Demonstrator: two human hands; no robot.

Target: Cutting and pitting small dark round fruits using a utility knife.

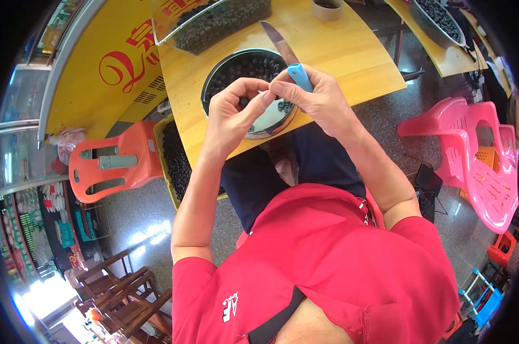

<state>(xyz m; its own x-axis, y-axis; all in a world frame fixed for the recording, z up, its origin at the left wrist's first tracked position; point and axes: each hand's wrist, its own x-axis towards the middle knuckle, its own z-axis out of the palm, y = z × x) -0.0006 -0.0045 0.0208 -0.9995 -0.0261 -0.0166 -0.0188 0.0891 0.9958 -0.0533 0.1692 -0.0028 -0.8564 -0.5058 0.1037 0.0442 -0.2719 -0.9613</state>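
Both my hands meet over a round metal bowl (269, 119) at the table's near edge, with many small dark round pieces inside it. In my right hand (322, 100) is a knife (280, 43) with a light-blue handle, its blade pointing up and away to the left. The thumb and forefinger of that hand come together at the left fingertips. My left hand (230, 114) is closed in a pinch, its thumb tip against the right fingers. Whatever lies between the fingertips is too small to name. A dark round piece (243, 103) shows within the curl of the left fingers.
On the yellow wooden table (362, 63) stand a clear tub (199, 20) of dark pieces and a tape roll (328, 10). A yellow crate (167, 175) of dark pieces sits beside my left leg, near an orange chair (142, 152). A pink chair (471, 166) stands right.
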